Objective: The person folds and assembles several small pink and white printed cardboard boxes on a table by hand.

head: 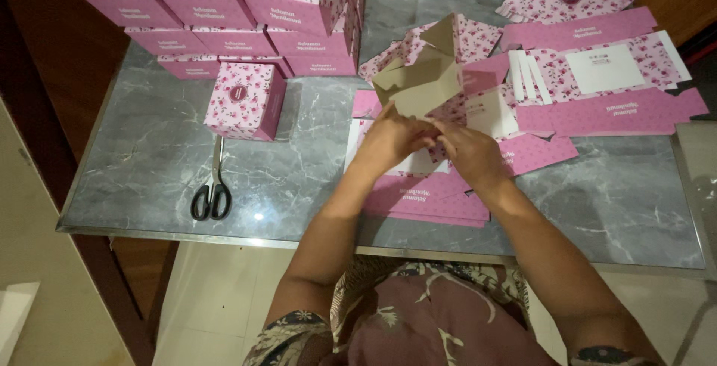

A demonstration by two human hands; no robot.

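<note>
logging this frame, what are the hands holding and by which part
Both hands, left and right, hold one half-folded pink box, with their grip on its lower edge and flaps. The exact finger placement is hidden.

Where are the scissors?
The black-handled scissors lie on the grey table's left side, just below the single pink box, left of both hands.

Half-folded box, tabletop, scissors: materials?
Half-folded box, held by the left hand and right hand: thin printed cardboard, pink floral outside, plain grey-brown matte inside, creased flaps. Tabletop: grey veined, glossy with reflections; looks like marble or a marble-look sheet, metal-looking edge. Scissors: shiny metal blades, black handles, probably plastic.
</note>
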